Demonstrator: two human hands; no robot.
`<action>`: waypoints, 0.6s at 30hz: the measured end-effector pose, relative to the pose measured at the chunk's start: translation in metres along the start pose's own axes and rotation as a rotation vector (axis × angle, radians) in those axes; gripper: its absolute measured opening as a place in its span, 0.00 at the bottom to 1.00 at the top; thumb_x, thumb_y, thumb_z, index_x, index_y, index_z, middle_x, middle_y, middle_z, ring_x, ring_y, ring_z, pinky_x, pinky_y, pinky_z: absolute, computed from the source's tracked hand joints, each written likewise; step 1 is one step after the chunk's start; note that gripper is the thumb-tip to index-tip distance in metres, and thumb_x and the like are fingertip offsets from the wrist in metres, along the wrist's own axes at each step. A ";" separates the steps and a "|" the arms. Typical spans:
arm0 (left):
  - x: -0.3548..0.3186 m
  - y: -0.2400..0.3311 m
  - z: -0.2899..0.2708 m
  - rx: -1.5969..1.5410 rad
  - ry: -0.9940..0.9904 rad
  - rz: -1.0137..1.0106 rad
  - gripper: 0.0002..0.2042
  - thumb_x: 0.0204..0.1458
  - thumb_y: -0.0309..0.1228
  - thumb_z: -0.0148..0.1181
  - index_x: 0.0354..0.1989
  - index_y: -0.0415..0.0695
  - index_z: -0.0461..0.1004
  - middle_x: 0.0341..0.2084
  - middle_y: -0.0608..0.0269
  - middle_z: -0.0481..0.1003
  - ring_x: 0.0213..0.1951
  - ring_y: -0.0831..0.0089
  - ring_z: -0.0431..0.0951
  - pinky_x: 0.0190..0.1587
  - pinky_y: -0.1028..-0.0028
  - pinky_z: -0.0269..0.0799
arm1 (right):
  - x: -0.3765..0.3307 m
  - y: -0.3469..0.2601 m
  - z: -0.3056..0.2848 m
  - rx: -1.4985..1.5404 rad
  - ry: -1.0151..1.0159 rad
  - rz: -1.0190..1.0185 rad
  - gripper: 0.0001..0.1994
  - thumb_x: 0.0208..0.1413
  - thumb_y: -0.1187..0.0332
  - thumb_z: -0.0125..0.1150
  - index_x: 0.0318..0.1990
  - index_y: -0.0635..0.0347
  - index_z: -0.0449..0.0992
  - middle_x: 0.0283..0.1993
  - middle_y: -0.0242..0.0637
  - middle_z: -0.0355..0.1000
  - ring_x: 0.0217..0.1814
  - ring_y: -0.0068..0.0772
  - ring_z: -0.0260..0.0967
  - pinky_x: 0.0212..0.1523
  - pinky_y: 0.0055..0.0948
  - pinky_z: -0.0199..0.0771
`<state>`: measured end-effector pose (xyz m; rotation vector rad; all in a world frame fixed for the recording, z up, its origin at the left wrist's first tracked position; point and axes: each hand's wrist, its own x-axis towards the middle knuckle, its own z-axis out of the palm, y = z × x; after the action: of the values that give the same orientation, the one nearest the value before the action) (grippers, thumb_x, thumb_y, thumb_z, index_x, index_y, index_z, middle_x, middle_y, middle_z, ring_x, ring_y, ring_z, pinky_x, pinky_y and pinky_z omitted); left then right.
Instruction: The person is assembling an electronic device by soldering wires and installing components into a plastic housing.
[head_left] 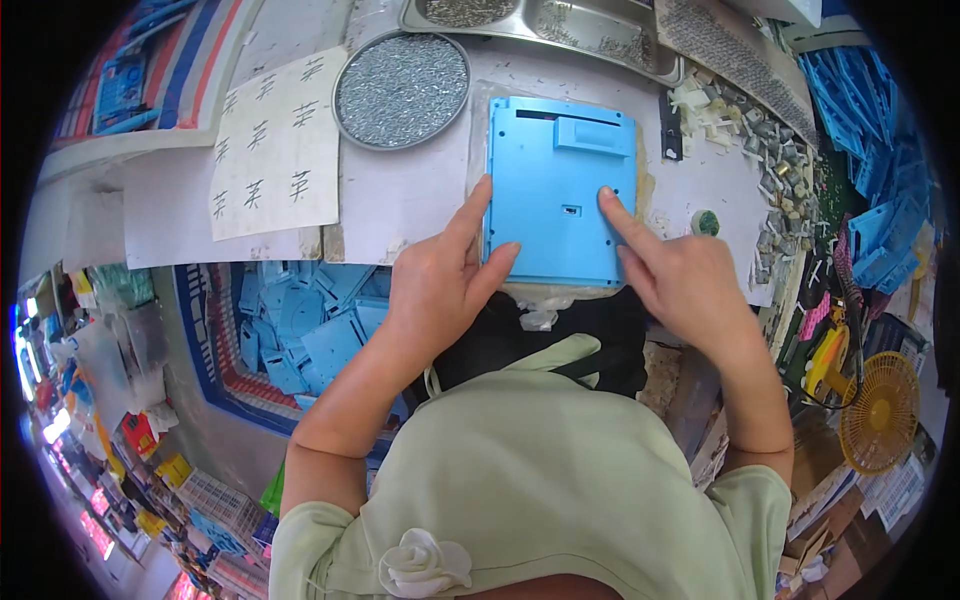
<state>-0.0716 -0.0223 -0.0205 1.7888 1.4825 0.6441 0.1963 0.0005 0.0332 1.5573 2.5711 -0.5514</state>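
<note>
The table [400, 195] carries a blue panel [560, 190] lying flat near its front edge, just right of centre, with a round tray of screws [402, 88] beside its upper left corner and a steel tray [540, 22] beyond it. The panel's long axis runs away from the person, its raised block and slot at the far end, its plain short edge toward the body; it sits nearly square to the table edge. The left hand [440, 280] braces the panel's left edge, forefinger laid along the side and thumb on the near corner, the hand open and not gripping. The right hand [680, 275] presses one extended forefinger onto the face near the right edge, other fingers curled; whether it pins a screw under the tip I cannot tell. The likely trouble: uneven pressing on the right could tip or skid the panel toward the pile of small parts [760, 150], or flick a small fastener off the table into the bin of blue pieces [300, 330] below.
</note>
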 end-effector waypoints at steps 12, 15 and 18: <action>0.020 -0.026 -0.031 -0.130 -0.272 0.223 0.48 0.44 0.31 0.77 0.75 0.40 0.56 0.31 0.60 0.69 0.29 0.67 0.70 0.34 0.70 0.71 | 0.002 -0.009 0.009 0.025 0.151 -0.120 0.32 0.56 0.67 0.67 0.68 0.67 0.66 0.22 0.40 0.71 0.24 0.45 0.72 0.27 0.42 0.72; 0.023 -0.031 -0.031 -0.188 -0.363 0.170 0.49 0.44 0.30 0.76 0.76 0.40 0.54 0.30 0.62 0.68 0.28 0.68 0.69 0.33 0.71 0.70 | 0.001 -0.015 0.015 -0.001 0.160 -0.106 0.33 0.55 0.68 0.67 0.68 0.68 0.66 0.22 0.40 0.71 0.25 0.44 0.72 0.26 0.41 0.72; 0.023 -0.031 -0.032 -0.280 -0.374 0.094 0.48 0.45 0.28 0.76 0.76 0.41 0.54 0.31 0.63 0.68 0.27 0.71 0.68 0.33 0.72 0.70 | 0.003 -0.019 0.010 -0.035 0.127 -0.086 0.33 0.54 0.68 0.68 0.67 0.67 0.67 0.23 0.39 0.72 0.24 0.43 0.72 0.26 0.42 0.72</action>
<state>-0.1095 0.0092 -0.0261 1.6580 1.0113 0.5004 0.1778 -0.0085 0.0282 1.5234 2.7368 -0.4244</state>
